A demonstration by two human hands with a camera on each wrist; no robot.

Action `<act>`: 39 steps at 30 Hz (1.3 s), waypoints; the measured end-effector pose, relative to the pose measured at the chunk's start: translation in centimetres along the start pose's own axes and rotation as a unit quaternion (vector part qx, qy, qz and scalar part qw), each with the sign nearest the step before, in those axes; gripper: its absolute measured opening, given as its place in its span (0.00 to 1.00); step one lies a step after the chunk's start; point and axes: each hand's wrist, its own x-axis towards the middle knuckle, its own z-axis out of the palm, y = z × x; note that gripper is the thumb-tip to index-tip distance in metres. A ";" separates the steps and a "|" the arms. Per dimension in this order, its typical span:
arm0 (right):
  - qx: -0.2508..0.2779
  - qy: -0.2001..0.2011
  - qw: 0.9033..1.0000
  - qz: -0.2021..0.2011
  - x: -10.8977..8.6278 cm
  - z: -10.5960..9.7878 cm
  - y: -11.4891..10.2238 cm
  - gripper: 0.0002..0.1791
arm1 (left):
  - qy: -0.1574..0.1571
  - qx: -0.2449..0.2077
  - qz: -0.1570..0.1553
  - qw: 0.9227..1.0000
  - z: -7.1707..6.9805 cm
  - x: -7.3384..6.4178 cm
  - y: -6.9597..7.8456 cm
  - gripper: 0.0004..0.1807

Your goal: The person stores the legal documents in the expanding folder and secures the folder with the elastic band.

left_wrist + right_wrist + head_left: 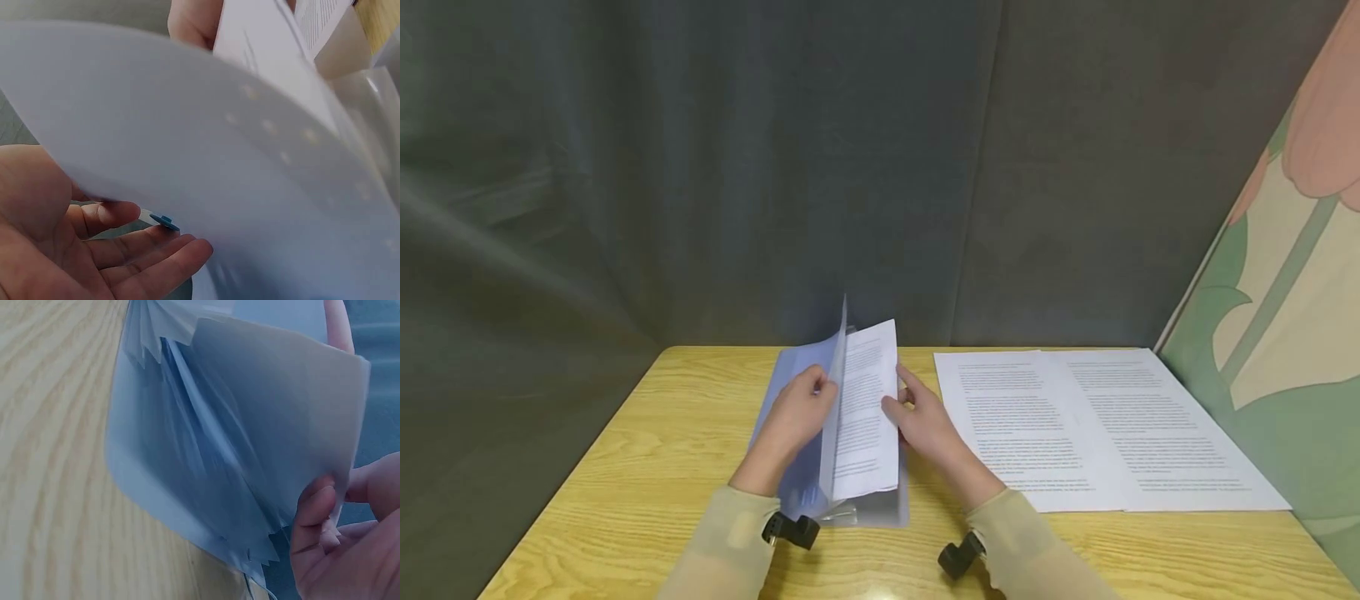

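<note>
Entering near, both sleeves (722,533) are cut off. The left hand (797,412) pinches an upright translucent leaf (829,450) of the blue folder (805,479), mid-table (647,467); the right hand (927,423) pinches printed pages (863,417), hiding the folder's middle. Loose sheets (1097,433) at right are illegible. Only the left wrist view shows a teal piece (165,222); only the right, fanned leaves (206,437). Far: a dark curtain (865,167).

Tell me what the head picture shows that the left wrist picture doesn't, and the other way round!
Only the head view shows the flowery backdrop and the black wrist cameras.

Only the left wrist view shows a small teal button-like piece beside the left hand.

Both show that hand, a raised translucent sheet, printed paper and some wooden tabletop.
</note>
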 end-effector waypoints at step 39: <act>-0.249 0.075 0.955 -0.142 -0.4 0.9 0.7 0.27 | -0.008 -0.011 -0.005 1.000 -0.2 -0.5 0.9 0.10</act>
